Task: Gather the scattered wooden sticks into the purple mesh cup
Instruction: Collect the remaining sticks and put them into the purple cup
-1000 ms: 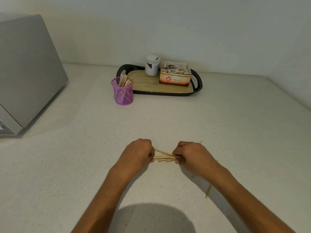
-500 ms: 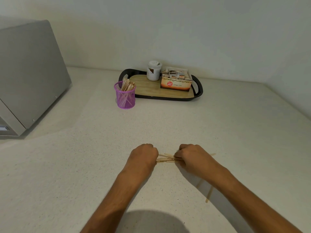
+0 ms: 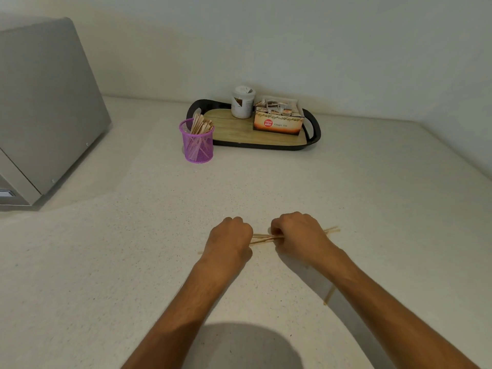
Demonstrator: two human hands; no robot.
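Both hands rest low on the pale speckled counter (image 3: 266, 182), fingers curled over one bundle of thin wooden sticks (image 3: 262, 238). The left hand (image 3: 230, 239) closes around the bundle's left part, with a stick tip poking out past its wrist side, and the right hand (image 3: 296, 235) grips the right part, the stick ends fanning out beyond its knuckles. The bundle lies roughly level between the two fists, its short middle stretch showing in the gap. One more loose stick (image 3: 329, 295) lies on the counter near the right forearm, partly hidden by it. Farther back and to the left stands the purple mesh cup (image 3: 197, 143), upright and already holding a cluster of flat wooden sticks that lean out of its rim. Just behind the cup sits a black-rimmed tray (image 3: 311, 141) carrying a white jar (image 3: 242, 102) and an open box of ginger tea (image 3: 278, 119). A grey appliance (image 3: 45, 110) occupies the far left.
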